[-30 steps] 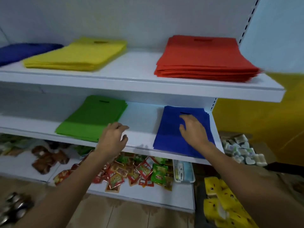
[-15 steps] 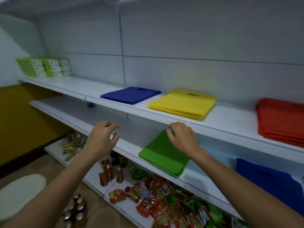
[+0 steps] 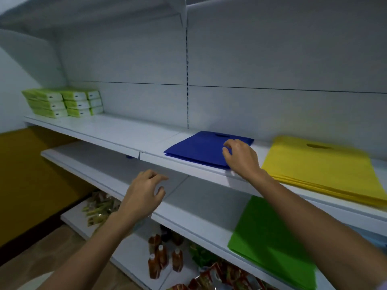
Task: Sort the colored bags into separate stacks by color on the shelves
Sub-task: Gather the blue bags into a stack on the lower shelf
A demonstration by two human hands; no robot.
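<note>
My right hand (image 3: 240,156) sits on the near right corner of the blue bags (image 3: 199,149), fingers bent down onto the top bag; I cannot tell whether I am pinching a bag or only touching the pile. My left hand (image 3: 144,194) hovers in front of the lower shelf (image 3: 100,162), fingers loosely curled and holding nothing. As far as I can see, the sorting looks close to done: 3 piles lie flat, each of 1 color. The blue pile rests on the upper shelf (image 3: 104,130) with the yellow bags (image 3: 322,170) just to its right but apart from it, and the green bags (image 3: 270,243) lie on the lower shelf, nearer and to the right. I see no loose or mixed bags here, so I judge that only squaring up or topping off the blue pile remains, though the view cuts off at the right
</note>
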